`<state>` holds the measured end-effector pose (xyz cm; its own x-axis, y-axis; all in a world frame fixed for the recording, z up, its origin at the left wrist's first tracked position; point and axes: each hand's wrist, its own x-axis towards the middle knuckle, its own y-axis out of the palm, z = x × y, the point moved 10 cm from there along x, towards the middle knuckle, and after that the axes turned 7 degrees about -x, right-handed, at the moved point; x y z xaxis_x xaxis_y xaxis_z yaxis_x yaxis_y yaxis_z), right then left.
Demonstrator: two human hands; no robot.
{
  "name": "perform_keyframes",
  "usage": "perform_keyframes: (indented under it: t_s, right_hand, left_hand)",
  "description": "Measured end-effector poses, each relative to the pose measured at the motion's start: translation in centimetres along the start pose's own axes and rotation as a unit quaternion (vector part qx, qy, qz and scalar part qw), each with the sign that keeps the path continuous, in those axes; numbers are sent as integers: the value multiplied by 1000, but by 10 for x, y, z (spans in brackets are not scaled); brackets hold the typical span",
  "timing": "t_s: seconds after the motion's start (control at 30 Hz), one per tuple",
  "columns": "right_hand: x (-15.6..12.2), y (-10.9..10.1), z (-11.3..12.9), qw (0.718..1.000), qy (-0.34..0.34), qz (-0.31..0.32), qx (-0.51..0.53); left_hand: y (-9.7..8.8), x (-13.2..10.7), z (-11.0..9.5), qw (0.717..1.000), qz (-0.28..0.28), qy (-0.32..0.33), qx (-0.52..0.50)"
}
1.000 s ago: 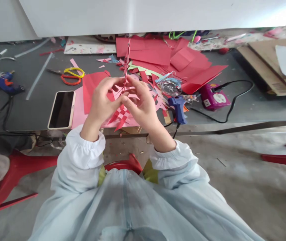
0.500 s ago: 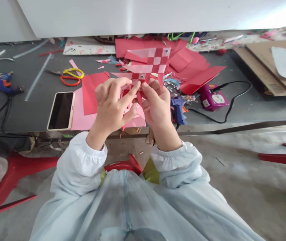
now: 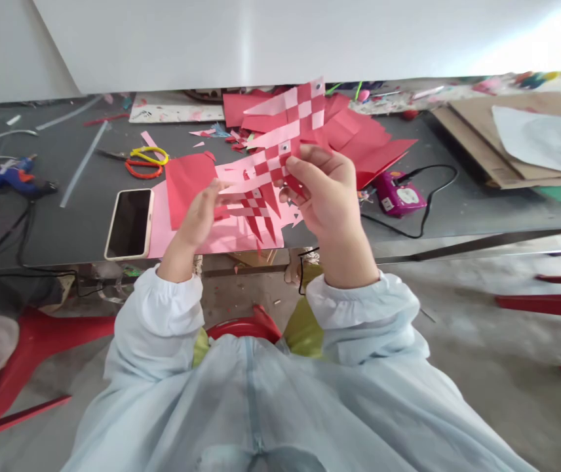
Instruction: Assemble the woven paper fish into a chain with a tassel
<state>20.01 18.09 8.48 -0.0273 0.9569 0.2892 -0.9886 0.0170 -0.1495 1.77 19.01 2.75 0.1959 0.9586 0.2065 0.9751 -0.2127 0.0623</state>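
Note:
Several woven pink-and-red paper fish with black-and-white eyes are joined in a row. The top fish (image 3: pixel 305 108) is largest, the middle fish (image 3: pixel 275 157) hangs below it, and a smaller fish (image 3: pixel 253 204) is lowest. My right hand (image 3: pixel 327 187) is closed, pinching the middle fish by its right side between thumb and fingers. Beside the small fish's left end, my left hand (image 3: pixel 199 213) is seen edge-on with its fingers stretched out. Whether its fingertips touch the paper I cannot tell. Pink paper (image 3: pixel 162 242) and a red sheet (image 3: pixel 189 187) lie beneath.
Left are a phone (image 3: pixel 129 224), scissors (image 3: pixel 145 162) and a blue glue gun (image 3: pixel 15 177). Red paper (image 3: pixel 359 131) is piled behind the fish. A purple box (image 3: pixel 398 195) with a black cable sits right, near cardboard (image 3: pixel 457 144). A red stool (image 3: pixel 246 326) is below.
My left hand has come off the middle of the fish row and moved left and down. My right hand has shifted slightly right, still gripping; the row now tilts and the small fish shows.

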Motion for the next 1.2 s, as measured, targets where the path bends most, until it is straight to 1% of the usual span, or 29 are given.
perform_keyframes:
  t_s: [0.07,0.2,0.3,0.4,0.57,0.67,0.8,0.93,1.07,1.2]
  right_hand:
    - [7,-4,9,1000,1,6,-4]
    - [28,-8,18,999,36,-3,22]
    - [44,-2,24,998,47,9,40]
    - [54,7,24,996,64,20,50]
    - [53,18,20,995,87,13,41]
    - [51,24,14,995,98,11,34]
    - [53,38,-3,993,118,24,20]
    - [59,47,-19,994,108,24,7]
    - [62,56,-31,992,113,50,-7]
    - [65,57,-35,993,110,47,-13]
  left_hand:
    - [3,-6,2,1000,11,-13,-15]
    - [0,-18,1,999,9,-38,-38]
    - [0,-28,-1,995,25,-71,-72]
    - [-4,-38,1,988,38,-120,-86]
    - [-28,-54,13,979,-5,-194,-68]
    - [-42,-64,20,974,-17,-221,-48]
    - [-57,-74,25,972,-24,-232,-31]
    - [-68,-81,26,972,-26,-232,-13]
    - [-75,-85,21,974,-26,-225,12]
    - [-80,-86,13,977,-36,-206,49]
